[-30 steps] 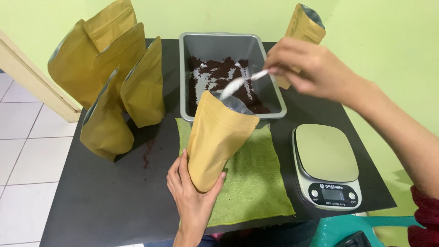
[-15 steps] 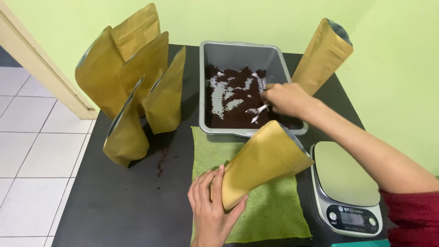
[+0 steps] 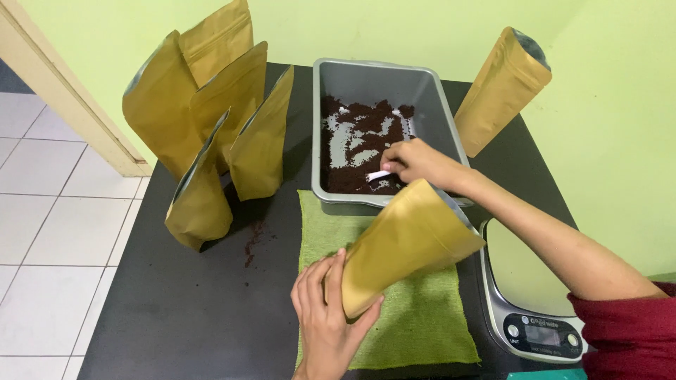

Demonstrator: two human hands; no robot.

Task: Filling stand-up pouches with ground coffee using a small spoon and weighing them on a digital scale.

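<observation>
My left hand (image 3: 325,317) grips the bottom of a gold stand-up pouch (image 3: 405,243), tilted with its open mouth toward the right, over a green cloth (image 3: 415,324). My right hand (image 3: 419,162) reaches into a grey tray (image 3: 373,74) and holds a white spoon (image 3: 378,175) down in the dark brown grounds (image 3: 359,151) near the tray's front edge.
Several gold pouches (image 3: 211,134) stand at the left of the black table (image 3: 176,317), with a few spilled grounds (image 3: 253,239) beside them. Another gold pouch (image 3: 501,88) leans at the back right. A digital kitchen scale (image 3: 528,295) sits at the right front.
My right hand has brought the spoon from above the pouch's mouth down into the tray's grounds. The pouch has tipped from upright toward the right.
</observation>
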